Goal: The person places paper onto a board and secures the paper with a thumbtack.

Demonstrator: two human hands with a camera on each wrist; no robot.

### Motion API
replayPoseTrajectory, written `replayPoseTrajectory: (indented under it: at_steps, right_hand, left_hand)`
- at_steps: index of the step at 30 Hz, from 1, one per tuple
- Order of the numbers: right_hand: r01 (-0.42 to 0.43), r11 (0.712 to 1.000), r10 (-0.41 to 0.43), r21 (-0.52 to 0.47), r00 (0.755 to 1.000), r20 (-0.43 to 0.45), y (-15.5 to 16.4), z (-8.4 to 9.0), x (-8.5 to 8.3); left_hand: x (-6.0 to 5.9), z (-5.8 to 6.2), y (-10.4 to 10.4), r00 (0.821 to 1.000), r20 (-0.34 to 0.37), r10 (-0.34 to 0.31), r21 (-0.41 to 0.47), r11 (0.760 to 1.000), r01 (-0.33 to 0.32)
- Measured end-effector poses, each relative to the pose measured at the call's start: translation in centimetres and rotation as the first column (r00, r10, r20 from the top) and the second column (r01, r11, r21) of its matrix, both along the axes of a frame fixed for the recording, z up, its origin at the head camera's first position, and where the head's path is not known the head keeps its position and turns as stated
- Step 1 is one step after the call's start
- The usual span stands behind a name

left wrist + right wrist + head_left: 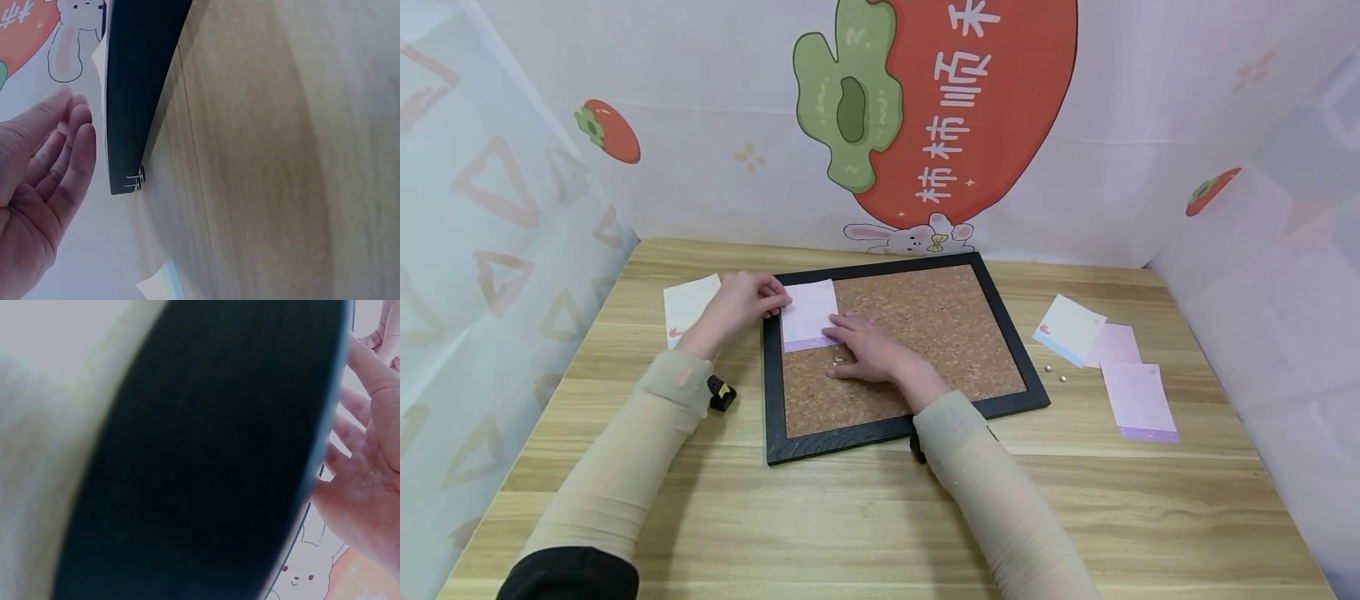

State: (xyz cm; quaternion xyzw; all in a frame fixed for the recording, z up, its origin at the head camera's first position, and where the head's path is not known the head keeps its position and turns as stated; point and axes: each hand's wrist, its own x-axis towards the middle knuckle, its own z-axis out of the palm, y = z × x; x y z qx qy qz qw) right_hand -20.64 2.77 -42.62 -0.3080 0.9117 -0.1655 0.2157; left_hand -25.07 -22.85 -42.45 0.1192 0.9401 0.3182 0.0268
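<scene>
My left hand point(739, 302) rests at the left edge of the pink note point(808, 313), fingertips touching that edge over the black frame of the cork board point(925, 333). In the left wrist view the fingers point(69, 144) lie straight and close together, so this grip is spread flat rather than pinching. My right hand point(867, 348) lies palm down on the cork, its fingers reaching onto the lower right corner of the same note and pressing it flat; the right wrist view shows those fingers point(350, 425) straight and slightly apart beside the dark frame. The note sits in the upper left corner of the board, between my two hands, its purple strip along the near edge. Just under my right fingertips a small pin point(837, 361) lies on the cork. Left of my left hand a white note point(688, 304) lies on the desk point(850, 517). Well to the right of my right hand, off the board, lie a blue-edged note point(1071, 329), two more pink notes point(1138, 398), and two small pins point(1056, 372).
</scene>
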Motion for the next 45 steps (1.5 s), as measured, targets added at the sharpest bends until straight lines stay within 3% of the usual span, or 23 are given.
replayPoseTrajectory:
  at_steps: [9,21,28,39,45]
  right_hand:
    - [-0.005,1.0,0.005,-0.012,1.0,-0.004,0.1,-0.1,0.0]
    - [0.0,1.0,0.0,-0.019,1.0,0.006,0.1,-0.1,0.0]
    - [-0.006,1.0,0.006,-0.024,1.0,0.005,0.2,-0.1,0.0]
    - [-0.014,1.0,0.014,-0.023,1.0,0.007,0.2,-0.2,-0.1]
    - [-0.018,1.0,0.018,-0.013,1.0,0.0,0.2,-0.2,-0.1]
  left_hand:
    - [-0.6,0.0,0.8,0.999,-0.005,0.037,0.058,0.998,-0.037]
    - [-1.5,0.1,1.7,1.0,-0.026,-0.011,-0.002,1.0,0.011]
    - [-2.6,0.0,2.2,0.999,0.006,-0.051,-0.024,0.998,0.051]
    - [-3.5,-0.5,2.5,0.999,-0.005,-0.046,-0.033,0.998,0.045]
    - [-3.6,-0.5,2.5,0.997,-0.009,-0.076,-0.029,0.997,0.075]
